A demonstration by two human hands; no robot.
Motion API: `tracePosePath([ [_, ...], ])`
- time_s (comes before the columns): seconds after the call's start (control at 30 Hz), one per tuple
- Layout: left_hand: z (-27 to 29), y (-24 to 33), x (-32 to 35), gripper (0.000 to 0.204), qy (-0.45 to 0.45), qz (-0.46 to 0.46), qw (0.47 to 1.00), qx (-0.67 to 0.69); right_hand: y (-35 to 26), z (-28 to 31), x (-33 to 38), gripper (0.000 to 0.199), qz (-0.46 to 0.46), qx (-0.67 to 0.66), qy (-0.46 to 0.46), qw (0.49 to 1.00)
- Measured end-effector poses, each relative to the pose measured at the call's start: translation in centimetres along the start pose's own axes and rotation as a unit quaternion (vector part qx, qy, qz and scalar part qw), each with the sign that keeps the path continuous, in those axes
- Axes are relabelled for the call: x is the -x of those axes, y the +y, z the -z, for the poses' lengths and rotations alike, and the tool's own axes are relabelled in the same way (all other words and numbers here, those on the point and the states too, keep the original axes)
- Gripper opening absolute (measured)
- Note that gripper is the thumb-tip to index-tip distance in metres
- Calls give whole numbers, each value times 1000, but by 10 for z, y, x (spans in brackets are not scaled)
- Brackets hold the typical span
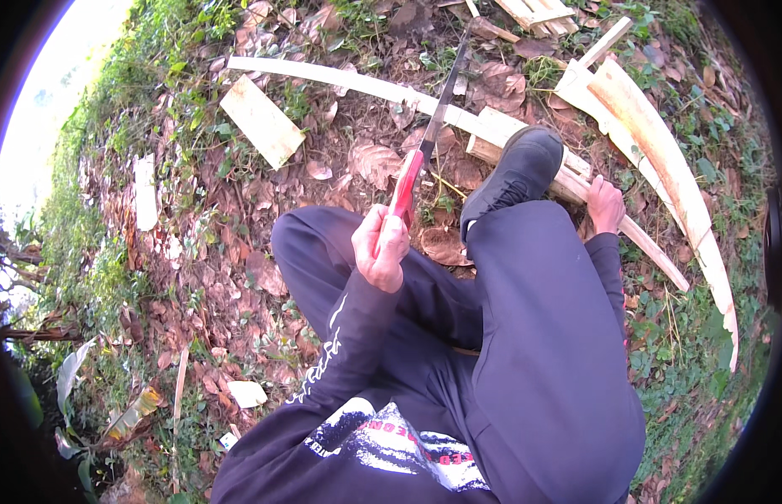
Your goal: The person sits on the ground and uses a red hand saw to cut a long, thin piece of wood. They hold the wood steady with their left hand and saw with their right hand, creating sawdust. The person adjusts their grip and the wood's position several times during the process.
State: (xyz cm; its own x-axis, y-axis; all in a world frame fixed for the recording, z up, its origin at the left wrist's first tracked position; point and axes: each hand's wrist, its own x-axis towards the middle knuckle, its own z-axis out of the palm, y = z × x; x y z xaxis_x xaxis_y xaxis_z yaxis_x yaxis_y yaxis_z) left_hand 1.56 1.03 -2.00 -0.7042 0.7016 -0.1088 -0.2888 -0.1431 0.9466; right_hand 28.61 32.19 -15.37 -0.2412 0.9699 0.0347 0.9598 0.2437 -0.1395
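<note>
The saw [429, 146] is clasped by the left hand [381, 249] over the long strip [340, 78]; wood [571, 184] beneath the shoe [518, 168] is gripped by the right hand [605, 204]; seemingly, the strip is not yet cut through

White lettering [321, 363] runs along the left sleeve [361, 323], red lettering [455, 459] across the shirt front [277, 454].
</note>
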Motion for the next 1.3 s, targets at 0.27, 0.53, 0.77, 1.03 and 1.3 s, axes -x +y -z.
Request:
tracePosePath([
  [0.27, 10, -27, -2, 16, -45, 23, 997, -60, 23, -15, -13, 50, 78, 30, -42, 996],
  [0.53, 15, -34, -6, 14, -51, 35, 995, -72, 27, 3, -38, 40, 107, 99, -83, 986],
  [0.77, 11, -36, -6, 13, -58, 39, 995, -75, 33, -10, -44, 30, 142, 110, -91, 979],
  [1.03, 19, -39, 10, 17, -55, 78, 989, -115, 33, -11, -42, 22, 180, 132, -73, 972],
  [1.3, -11, -52, -49, 21, -63, 32, 984, -161, 28, -8, -36, 30, 165, 128, -52, 977],
])
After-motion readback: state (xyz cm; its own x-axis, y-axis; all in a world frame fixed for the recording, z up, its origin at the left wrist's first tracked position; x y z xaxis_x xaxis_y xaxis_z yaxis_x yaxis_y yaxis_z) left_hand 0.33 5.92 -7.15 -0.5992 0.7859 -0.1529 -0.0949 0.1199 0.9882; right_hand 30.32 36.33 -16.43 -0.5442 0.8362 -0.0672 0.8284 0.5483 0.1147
